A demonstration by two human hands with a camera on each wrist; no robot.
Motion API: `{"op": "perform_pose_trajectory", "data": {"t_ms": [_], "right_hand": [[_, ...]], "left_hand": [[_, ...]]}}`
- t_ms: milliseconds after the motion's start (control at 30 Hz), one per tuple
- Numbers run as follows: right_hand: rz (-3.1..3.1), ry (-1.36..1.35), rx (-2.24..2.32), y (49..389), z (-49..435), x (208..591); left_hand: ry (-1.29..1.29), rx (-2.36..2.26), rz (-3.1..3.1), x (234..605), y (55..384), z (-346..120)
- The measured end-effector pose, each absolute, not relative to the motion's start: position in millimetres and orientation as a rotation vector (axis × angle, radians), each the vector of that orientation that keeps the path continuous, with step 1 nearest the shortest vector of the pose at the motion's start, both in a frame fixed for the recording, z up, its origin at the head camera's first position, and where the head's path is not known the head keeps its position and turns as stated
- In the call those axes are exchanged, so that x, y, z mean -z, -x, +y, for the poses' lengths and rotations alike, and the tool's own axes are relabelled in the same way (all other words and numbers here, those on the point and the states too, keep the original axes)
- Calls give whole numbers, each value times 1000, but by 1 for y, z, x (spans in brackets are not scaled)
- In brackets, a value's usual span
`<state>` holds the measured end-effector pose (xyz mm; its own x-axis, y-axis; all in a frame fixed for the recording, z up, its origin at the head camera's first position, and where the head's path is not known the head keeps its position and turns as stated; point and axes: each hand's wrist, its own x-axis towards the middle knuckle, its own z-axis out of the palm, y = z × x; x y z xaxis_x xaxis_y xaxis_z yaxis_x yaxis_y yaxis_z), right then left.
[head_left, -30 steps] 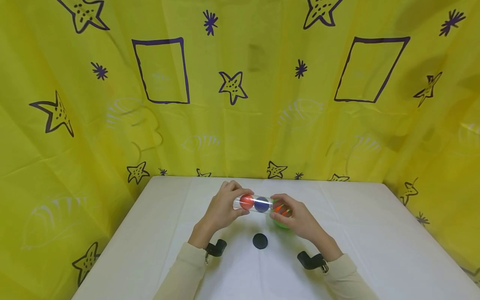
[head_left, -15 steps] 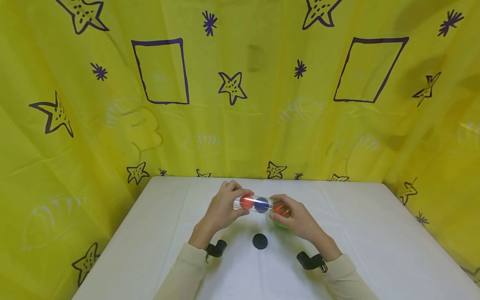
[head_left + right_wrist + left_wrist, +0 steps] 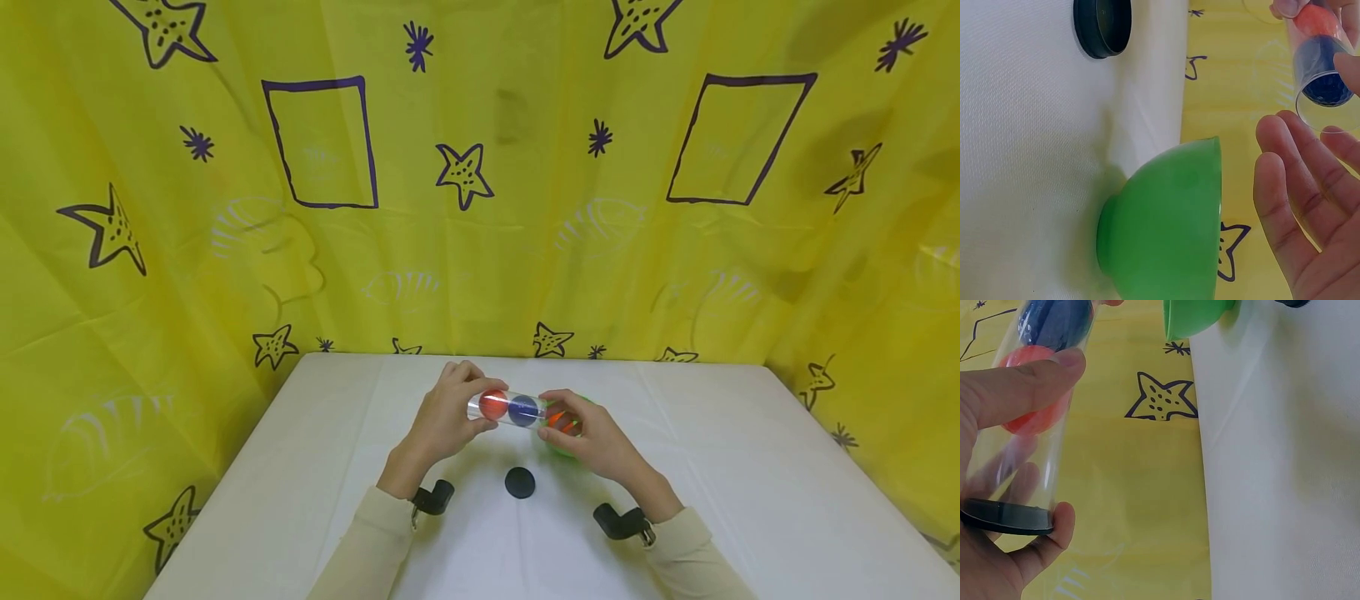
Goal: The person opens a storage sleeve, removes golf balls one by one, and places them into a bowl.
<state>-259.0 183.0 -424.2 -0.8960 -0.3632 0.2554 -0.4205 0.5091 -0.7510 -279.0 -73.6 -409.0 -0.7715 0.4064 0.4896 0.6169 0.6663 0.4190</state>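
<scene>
A clear tube (image 3: 508, 408) is held sideways above the table, with a red ball (image 3: 1035, 419) and a dark blue ball (image 3: 523, 410) lined up inside. My left hand (image 3: 442, 417) grips its left part, thumb across the red ball; a black cap (image 3: 1010, 517) closes that end. At the uncapped right end, my right hand (image 3: 592, 429) holds the tube near its rim (image 3: 1300, 112) between thumb and forefinger, other fingers spread below. Under the right hand stands a green bowl (image 3: 1172, 219); orange pieces (image 3: 557, 420) show between the fingers, partly hidden.
A loose black cap (image 3: 520, 482) lies on the white table (image 3: 360, 467) between the forearms, hollow side up. Yellow curtain (image 3: 517, 250) with drawn stars hangs behind and along both sides of the table.
Almost nothing differs. Both hands keep the tube in the same place, and the two balls stay side by side inside it.
</scene>
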Motion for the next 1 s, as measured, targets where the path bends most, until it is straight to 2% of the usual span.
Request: {"op": "perform_pose_trajectory", "data": {"t_ms": [1000], "right_hand": [[-2733, -584, -1355, 262, 189, 422]], "left_hand": [[742, 947, -2561, 408, 280, -76]]}}
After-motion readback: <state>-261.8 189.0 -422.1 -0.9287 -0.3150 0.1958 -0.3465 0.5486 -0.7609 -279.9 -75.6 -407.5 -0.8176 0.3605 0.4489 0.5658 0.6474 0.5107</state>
